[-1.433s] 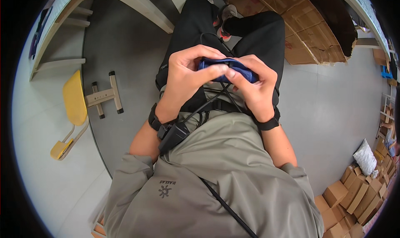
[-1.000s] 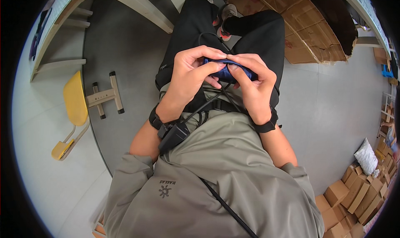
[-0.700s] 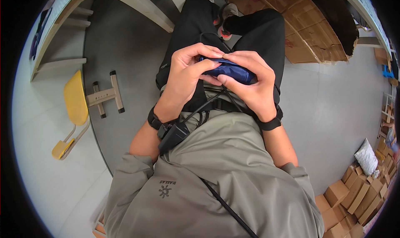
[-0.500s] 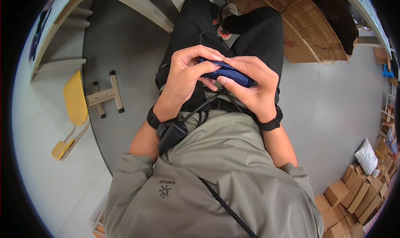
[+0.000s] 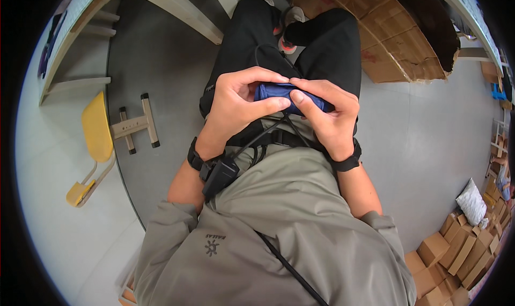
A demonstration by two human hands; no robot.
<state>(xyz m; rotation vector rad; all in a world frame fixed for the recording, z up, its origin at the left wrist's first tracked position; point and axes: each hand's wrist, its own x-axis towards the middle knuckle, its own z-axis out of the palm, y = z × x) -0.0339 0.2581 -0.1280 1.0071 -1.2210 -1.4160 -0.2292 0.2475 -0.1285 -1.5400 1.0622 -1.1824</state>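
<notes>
A dark blue, shiny fabric bundle [image 5: 272, 92], rolled into a short cylinder, is held over my lap between both hands. My left hand [image 5: 236, 97] grips its left end, thumb across the near face and fingers along the far edge. On its right part my right hand [image 5: 327, 103] is closed the same way, with the thumb pressed near the middle. The two thumb tips almost meet, and so do the index fingertips. What the bundle is exactly I cannot make out; its underside and the other fingers are largely hidden.
Black straps circle both wrists; a black device [image 5: 221, 178] with a cable hangs at the left one. A yellow chair [image 5: 97, 126] stands on the left. A large cardboard box [image 5: 397, 38] is ahead right, with more boxes [image 5: 433, 247] and a silvery bag [image 5: 472, 202] at lower right.
The blue bundle has turned so that more of its near face shows. My left thumb has come down from its top onto that face, and my right thumb has shifted up.
</notes>
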